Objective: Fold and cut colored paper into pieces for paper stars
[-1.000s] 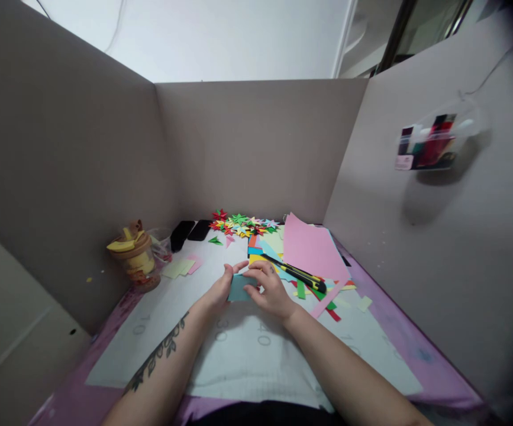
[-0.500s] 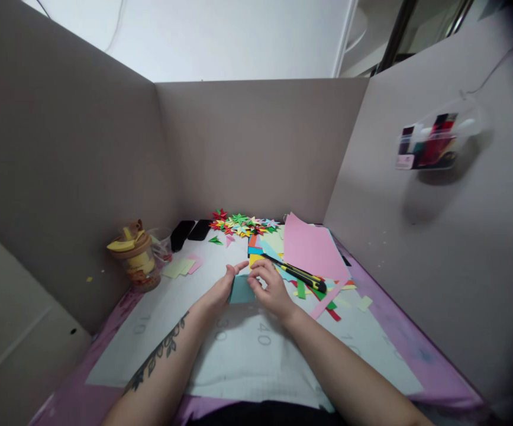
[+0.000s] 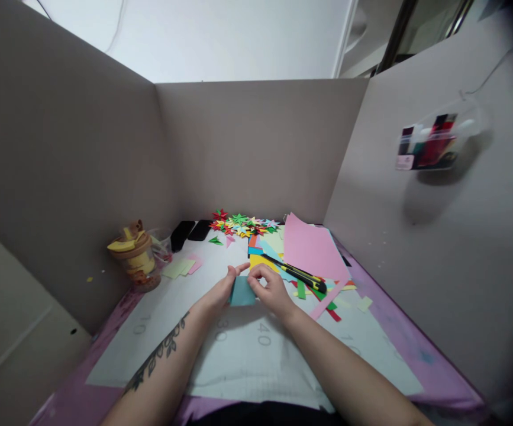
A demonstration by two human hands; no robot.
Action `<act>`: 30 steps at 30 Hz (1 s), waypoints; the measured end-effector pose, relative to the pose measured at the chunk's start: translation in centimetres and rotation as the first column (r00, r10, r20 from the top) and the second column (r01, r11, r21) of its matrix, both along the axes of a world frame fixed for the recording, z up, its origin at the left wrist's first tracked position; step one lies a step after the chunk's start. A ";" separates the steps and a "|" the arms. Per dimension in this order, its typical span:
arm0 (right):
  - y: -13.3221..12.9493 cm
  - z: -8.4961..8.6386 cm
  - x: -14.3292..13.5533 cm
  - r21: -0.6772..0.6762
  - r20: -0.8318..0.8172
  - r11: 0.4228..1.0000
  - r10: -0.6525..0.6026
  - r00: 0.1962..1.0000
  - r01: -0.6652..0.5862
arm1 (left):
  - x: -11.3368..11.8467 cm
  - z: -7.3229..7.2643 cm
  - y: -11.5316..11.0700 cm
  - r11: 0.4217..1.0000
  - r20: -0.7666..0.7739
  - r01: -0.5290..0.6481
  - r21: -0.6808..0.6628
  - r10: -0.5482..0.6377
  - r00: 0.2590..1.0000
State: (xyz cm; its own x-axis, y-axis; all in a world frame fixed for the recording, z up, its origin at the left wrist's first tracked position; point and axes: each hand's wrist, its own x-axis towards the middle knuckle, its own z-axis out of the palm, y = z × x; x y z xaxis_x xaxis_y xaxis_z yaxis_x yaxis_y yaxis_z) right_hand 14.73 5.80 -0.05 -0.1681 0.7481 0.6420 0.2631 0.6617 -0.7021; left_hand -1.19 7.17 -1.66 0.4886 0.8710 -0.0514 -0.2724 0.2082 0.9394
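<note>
A small blue-green piece of paper is held between my two hands, above the white sheet. My left hand grips its left edge, the thumb at the edge and the other fingers partly hidden behind. Thumb and fingertips of my right hand pinch its upper right corner. Just beyond the hands lie a yellow paper and a black and yellow utility knife.
Folded paper stars lie in a heap at the back. To their left are two dark phones and a brown-rimmed cup. A large pink sheet and coloured strips lie on the right. A clear plastic container hangs on the right panel.
The blue-green paper has tilted slightly, showing more of its face, and its lower edge sits a little lower. The right fingers have closed in on its corner. The left hand has barely moved.
</note>
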 end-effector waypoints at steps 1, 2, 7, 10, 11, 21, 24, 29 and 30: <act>0.0 0.0 0.0 -0.009 -0.005 1.000 -0.001 1.000 0.001 | 0.0 0.1 -0.1 1.000 -0.002 0.002 -0.003 -0.002 1.000; 0.0 0.0 0.0 -0.017 -0.010 1.000 -0.003 1.000 0.003 | 0.1 0.3 -0.1 1.000 -0.003 0.005 -0.005 -0.005 1.000; 0.1 -0.3 0.0 -0.070 -0.022 0.997 -0.015 1.000 0.014 | 0.2 0.8 -0.5 1.000 -0.019 0.015 0.006 -0.015 1.000; 0.1 -0.5 -0.1 -0.119 -0.032 0.993 -0.020 0.999 0.016 | 0.2 0.6 -0.5 1.000 -0.043 0.023 0.000 -0.023 0.999; 0.1 -0.5 -0.1 -0.140 -0.042 0.990 -0.020 0.999 0.014 | 0.2 0.5 -0.5 1.000 -0.041 0.029 -0.008 -0.029 0.999; 0.7 -0.4 0.6 -0.103 -0.153 0.989 -0.120 0.981 0.105 | 0.0 0.6 0.2 0.964 -0.095 -0.118 0.237 0.144 0.985; 0.6 0.0 0.8 -0.049 -0.110 0.989 -0.143 0.984 0.138 | -0.1 1.0 0.4 0.903 -0.123 -0.217 0.372 0.279 0.952; 0.3 0.1 0.8 0.012 -0.025 0.989 -0.145 0.989 0.145 | -0.1 1.4 0.2 0.823 -0.144 -0.356 0.442 0.457 0.878; 0.4 0.0 0.8 0.021 -0.016 0.990 -0.142 0.990 0.142 | -0.1 1.4 0.2 0.816 -0.152 -0.366 0.447 0.472 0.868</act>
State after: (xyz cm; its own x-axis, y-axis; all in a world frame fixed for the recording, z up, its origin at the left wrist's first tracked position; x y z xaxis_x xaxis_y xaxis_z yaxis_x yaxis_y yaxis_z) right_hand 15.50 6.15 -0.02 -0.0516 0.7495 0.6600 0.3455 0.6334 -0.6924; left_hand -1.24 7.35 -0.27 0.0882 0.9589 0.2695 0.0016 -0.2707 0.9627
